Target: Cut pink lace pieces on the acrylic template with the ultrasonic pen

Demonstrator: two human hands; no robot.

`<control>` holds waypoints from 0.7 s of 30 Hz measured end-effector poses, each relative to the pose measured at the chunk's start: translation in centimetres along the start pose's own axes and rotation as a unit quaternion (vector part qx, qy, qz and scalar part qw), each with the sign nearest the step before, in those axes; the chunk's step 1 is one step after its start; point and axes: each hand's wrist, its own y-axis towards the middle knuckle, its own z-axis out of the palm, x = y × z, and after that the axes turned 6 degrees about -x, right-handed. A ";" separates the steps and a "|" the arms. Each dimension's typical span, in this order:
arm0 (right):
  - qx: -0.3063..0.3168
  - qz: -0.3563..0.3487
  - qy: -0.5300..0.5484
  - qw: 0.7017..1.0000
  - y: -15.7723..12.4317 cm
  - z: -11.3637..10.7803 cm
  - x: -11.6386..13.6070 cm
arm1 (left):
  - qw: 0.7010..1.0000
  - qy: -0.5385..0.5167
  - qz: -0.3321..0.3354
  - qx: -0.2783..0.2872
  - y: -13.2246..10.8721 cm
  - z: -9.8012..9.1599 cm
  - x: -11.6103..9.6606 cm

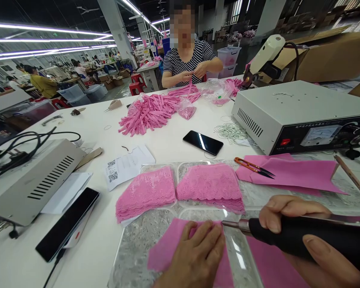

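Observation:
My right hand (pixel 291 224) is closed around a black-handled tool (pixel 303 234) whose metal tip (pixel 231 225) points left, just above pink fabric. My left hand (pixel 195 256) lies flat with fingers stretched out, pressing a pink fabric piece (pixel 171 244) onto a metal plate (pixel 138 248). Two stacks of pink lace (pixel 145 192) (pixel 211 186) sit side by side just beyond. A larger pink fabric sheet (pixel 300 172) lies to the right with orange thread snips (pixel 253 167) on it.
A grey control box (pixel 288 108) stands at right, another grey box (pixel 36 180) at left with two phones (pixel 67 224) (pixel 203 142) on the table. A paper slip (pixel 126 165) and white rubber bands (pixel 230 131) lie mid-table. Across sits a person in a striped shirt (pixel 187 58) handling pink strips (pixel 150 112).

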 end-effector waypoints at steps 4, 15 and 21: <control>-0.022 -0.011 0.002 1.000 0.0 0.4 0.2 | 1.000 0.013 0.004 -0.003 0.1 -0.1 -0.1; -0.016 -0.008 -0.002 1.000 0.0 0.5 0.1 | 1.000 0.016 0.006 0.014 0.5 -0.4 -0.1; -0.004 -0.039 -0.014 0.999 0.1 0.5 0.1 | 1.000 -0.001 -0.009 0.020 0.3 -0.2 -0.3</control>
